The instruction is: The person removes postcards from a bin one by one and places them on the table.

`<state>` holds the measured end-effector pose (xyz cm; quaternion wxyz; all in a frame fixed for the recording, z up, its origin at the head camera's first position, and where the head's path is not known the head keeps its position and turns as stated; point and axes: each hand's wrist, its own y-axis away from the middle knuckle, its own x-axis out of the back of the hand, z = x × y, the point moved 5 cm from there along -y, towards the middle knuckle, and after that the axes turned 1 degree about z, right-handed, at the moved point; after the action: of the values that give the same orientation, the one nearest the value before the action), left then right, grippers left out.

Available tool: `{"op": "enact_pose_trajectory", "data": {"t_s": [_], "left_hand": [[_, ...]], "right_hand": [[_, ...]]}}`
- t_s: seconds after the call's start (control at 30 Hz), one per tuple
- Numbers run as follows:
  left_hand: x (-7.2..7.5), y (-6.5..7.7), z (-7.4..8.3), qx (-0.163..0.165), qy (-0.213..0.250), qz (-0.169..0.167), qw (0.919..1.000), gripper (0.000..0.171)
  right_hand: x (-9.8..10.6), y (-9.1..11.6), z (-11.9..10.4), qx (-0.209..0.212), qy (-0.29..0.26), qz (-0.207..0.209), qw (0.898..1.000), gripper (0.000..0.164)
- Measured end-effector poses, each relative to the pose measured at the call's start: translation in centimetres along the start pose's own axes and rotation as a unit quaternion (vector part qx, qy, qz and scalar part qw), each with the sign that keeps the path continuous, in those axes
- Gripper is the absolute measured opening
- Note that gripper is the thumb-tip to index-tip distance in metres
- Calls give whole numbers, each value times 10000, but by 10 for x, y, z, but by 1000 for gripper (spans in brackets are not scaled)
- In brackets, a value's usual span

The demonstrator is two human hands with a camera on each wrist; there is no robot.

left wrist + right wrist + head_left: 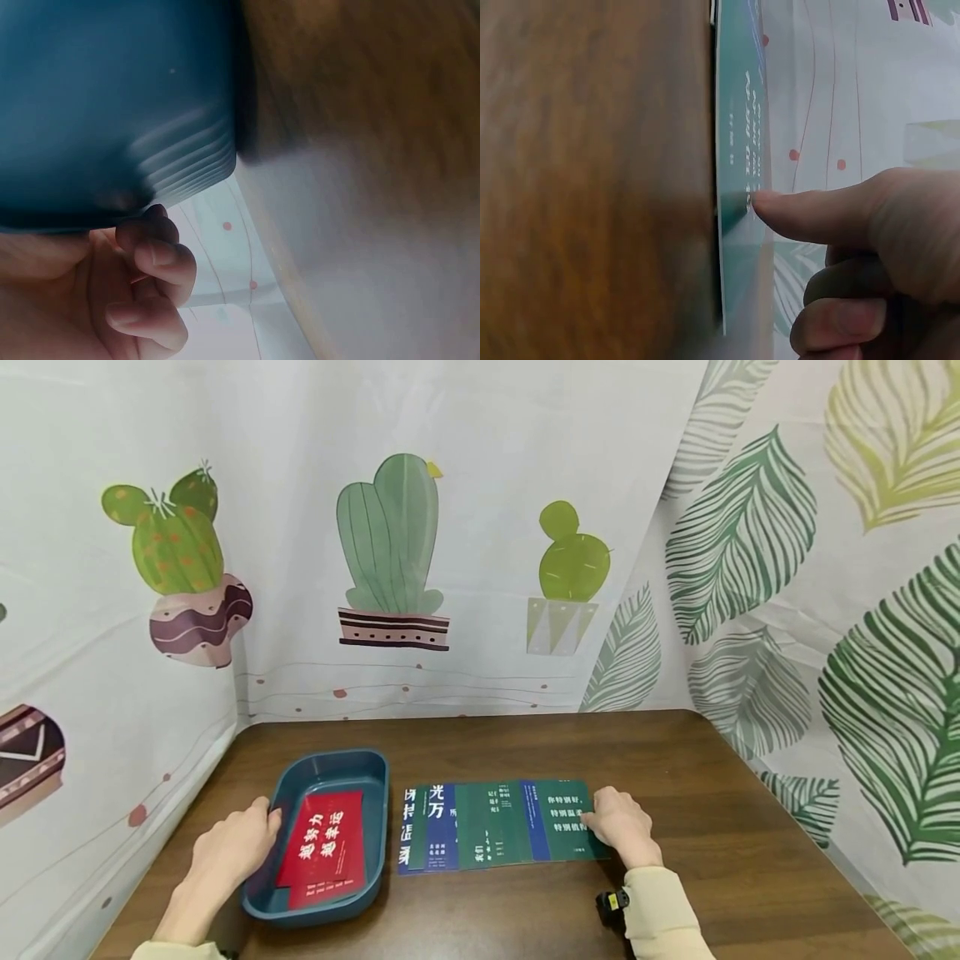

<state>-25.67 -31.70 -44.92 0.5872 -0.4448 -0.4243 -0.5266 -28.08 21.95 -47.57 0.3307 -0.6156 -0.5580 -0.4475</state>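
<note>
My left hand [238, 842] grips the left rim of a dark blue plastic tray [378, 827]; in the left wrist view its fingers [169, 259] curl along the outer wall [97, 112]. Red cards [330, 843] with white lettering lie overlapped inside the tray. My right hand [621, 825] is at the right end of a row of overlapping green and blue cards. One outstretched digit touches the rightmost green card [562, 827], while the other fingers [840, 322] are bent clear of it. Left of that lie another green card [491, 822] and blue cards [442, 852].
The brown wooden table [465, 747] carries the tray on the left and the card row in the middle. A white curtain [487, 527] printed with cacti and leaves hangs behind and at both sides. A small black device [612, 903] is at the right wrist.
</note>
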Motion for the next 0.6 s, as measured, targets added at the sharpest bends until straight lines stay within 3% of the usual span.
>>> {"op": "enact_pose_trajectory", "data": {"t_s": [0.37,0.6], "left_hand": [[0,-3,0,48,18,-14,10000,43],[0,-2,1,3,14,-49,10000,42]], "right_hand": [[24,7,-31,756,-513,960,9912,42],[31,15,-57,1065,-1137,1163,9809,39]]}}
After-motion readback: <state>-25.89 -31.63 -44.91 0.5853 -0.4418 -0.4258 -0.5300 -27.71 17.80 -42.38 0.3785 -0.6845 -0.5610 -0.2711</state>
